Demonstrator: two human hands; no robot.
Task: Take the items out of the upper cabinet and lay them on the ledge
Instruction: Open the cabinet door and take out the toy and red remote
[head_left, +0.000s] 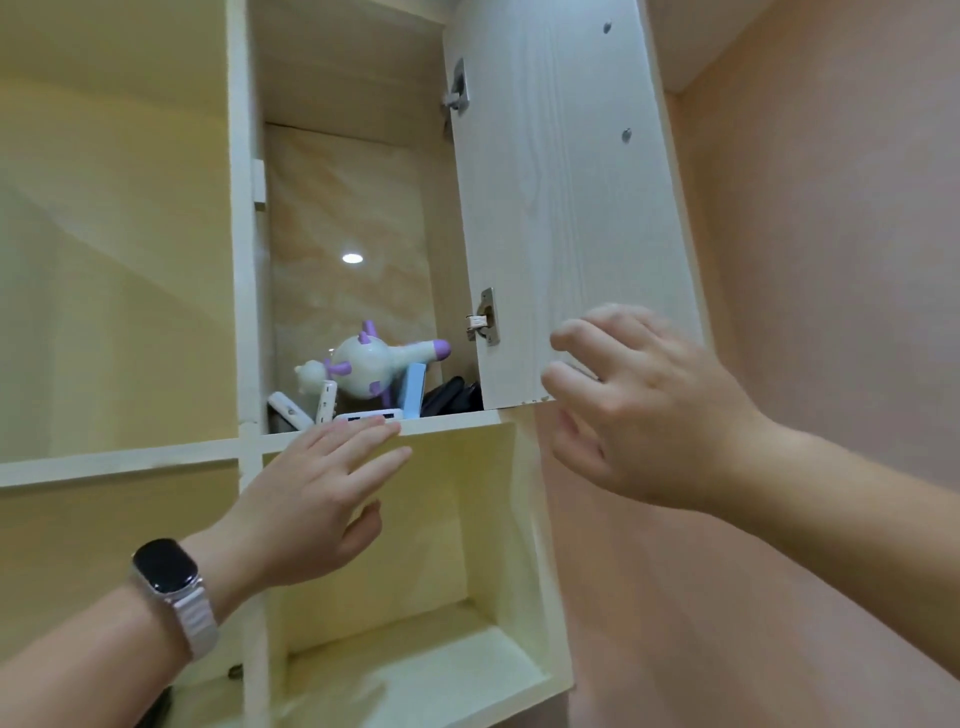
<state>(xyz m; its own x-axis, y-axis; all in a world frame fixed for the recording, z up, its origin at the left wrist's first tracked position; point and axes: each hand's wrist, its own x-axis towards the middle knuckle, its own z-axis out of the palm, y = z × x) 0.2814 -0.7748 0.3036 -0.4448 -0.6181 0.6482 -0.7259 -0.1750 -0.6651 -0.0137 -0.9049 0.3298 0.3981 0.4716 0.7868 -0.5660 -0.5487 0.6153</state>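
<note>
The upper cabinet stands with its door (566, 197) swung wide to the right. On its shelf (447, 422) lie a white and purple toy figure (371, 361) on its side, a light blue flat box (414, 389), several small white gadgets (327, 400) and a dark pouch (452, 396). My left hand (317, 483), with a watch on the wrist, is raised just below the shelf's front edge, fingers spread and empty. My right hand (644, 410) hovers at the door's lower corner, fingers apart, holding nothing.
Below the shelf is an open cream cubby (415, 649). A closed pale panel (114, 234) fills the left side. A pink wall (831, 260) runs along the right, past the door. Door hinges (485, 317) jut into the opening.
</note>
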